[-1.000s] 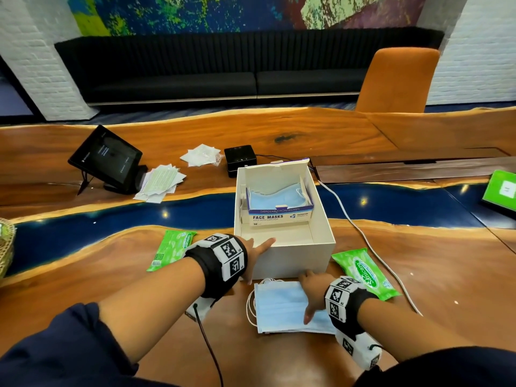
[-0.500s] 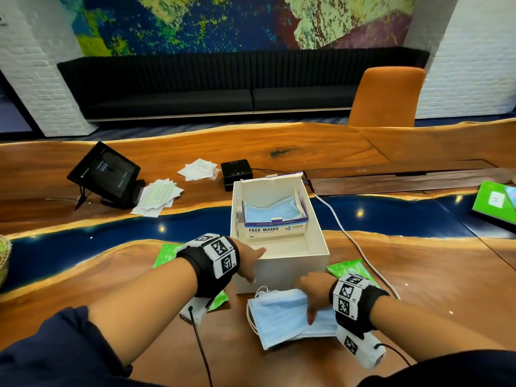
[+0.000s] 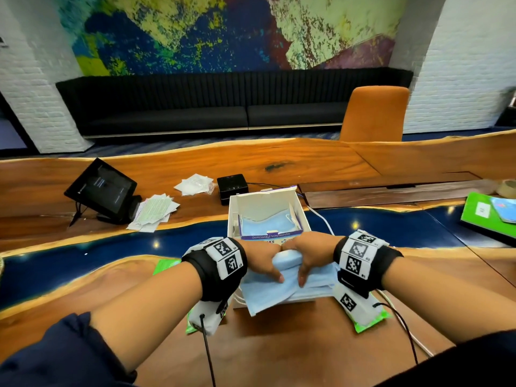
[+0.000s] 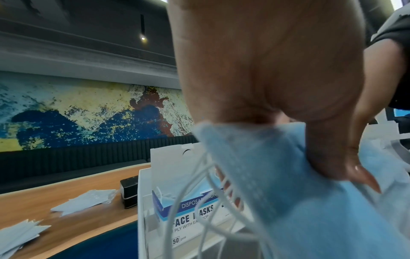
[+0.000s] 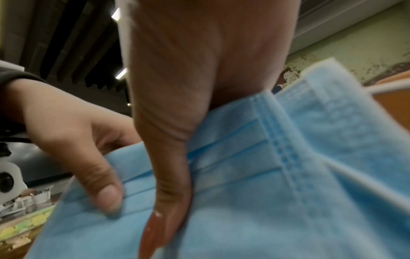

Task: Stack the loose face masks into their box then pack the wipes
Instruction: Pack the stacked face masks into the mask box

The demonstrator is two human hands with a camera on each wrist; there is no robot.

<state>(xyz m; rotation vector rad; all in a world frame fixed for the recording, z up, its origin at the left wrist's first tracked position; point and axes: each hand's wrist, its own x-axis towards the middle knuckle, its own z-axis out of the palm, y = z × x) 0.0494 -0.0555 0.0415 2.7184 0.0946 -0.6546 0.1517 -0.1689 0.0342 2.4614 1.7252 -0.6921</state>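
Spanning the foreground, one live-edge wooden table (image 3: 279, 356) with a blue resin river band; behind it, one black bench sofa (image 3: 223, 107), one orange chair (image 3: 374, 113), white brick walls and one painted mural (image 3: 223, 32). On the table: one white carton (image 3: 237, 208), holding one face-mask box (image 3: 269, 229) that has blue masks showing in it; two green wipes packs, one (image 3: 164, 268) under the left wrist and one (image 3: 371, 324) under the right, both mostly hidden; one tablet on a stand (image 3: 102, 189); one small black box (image 3: 232, 187); two heaps of paper sachets (image 3: 153, 212); one white cable (image 3: 321, 219). One stack of loose blue face masks (image 3: 282, 289), raised just in front of the carton: left hand (image 3: 262, 258) and right hand (image 3: 307, 254) meet knuckle to knuckle, each pinching the stack with thumb on the near face and fingers curled behind. Ear loops (image 4: 199, 201) dangle below the left grip.
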